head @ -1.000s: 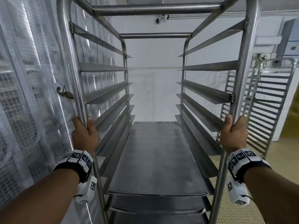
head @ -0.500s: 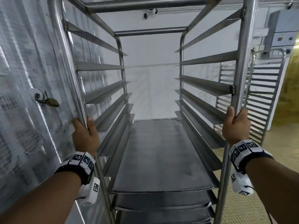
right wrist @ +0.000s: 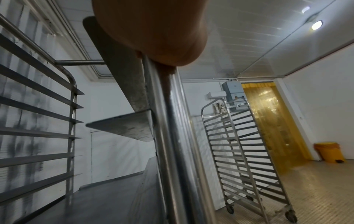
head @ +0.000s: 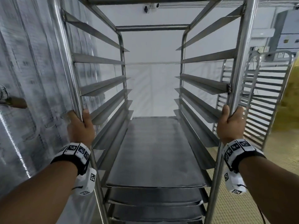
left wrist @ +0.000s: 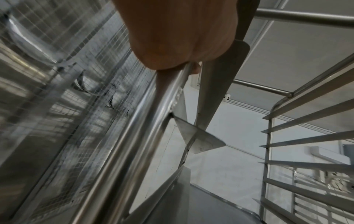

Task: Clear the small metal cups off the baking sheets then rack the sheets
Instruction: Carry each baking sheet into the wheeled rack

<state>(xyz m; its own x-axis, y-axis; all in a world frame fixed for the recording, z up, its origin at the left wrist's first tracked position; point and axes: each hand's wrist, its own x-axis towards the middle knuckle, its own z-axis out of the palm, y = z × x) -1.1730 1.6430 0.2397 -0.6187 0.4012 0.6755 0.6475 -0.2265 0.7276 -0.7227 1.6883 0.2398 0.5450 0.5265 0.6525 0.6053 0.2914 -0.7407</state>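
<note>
A tall steel tray rack [head: 242, 50] stands right in front of me. My left hand [head: 80, 125] grips its near left upright [left wrist: 145, 121], and my right hand [head: 230, 125] grips the near right upright [right wrist: 168, 136]. A dark baking sheet [head: 155, 152] lies on the runners at about wrist height, with two more sheets [head: 155, 198] stacked on runners below it. The runners above are bare. No small metal cups are in view.
A shiny metal wall with wire mesh [head: 27, 94] runs close along the left, with a handle [head: 14, 102] on it. A second, bare wheeled rack [right wrist: 247, 159] stands to the right. Beyond it hang a yellow strip curtain [right wrist: 268, 121] and a yellow bin [right wrist: 329, 153]. A white wall is ahead.
The rack and my view have moved forward along the metal wall; the wall handle has slid back to the left edge. Both hands keep their grip on the uprights.
</note>
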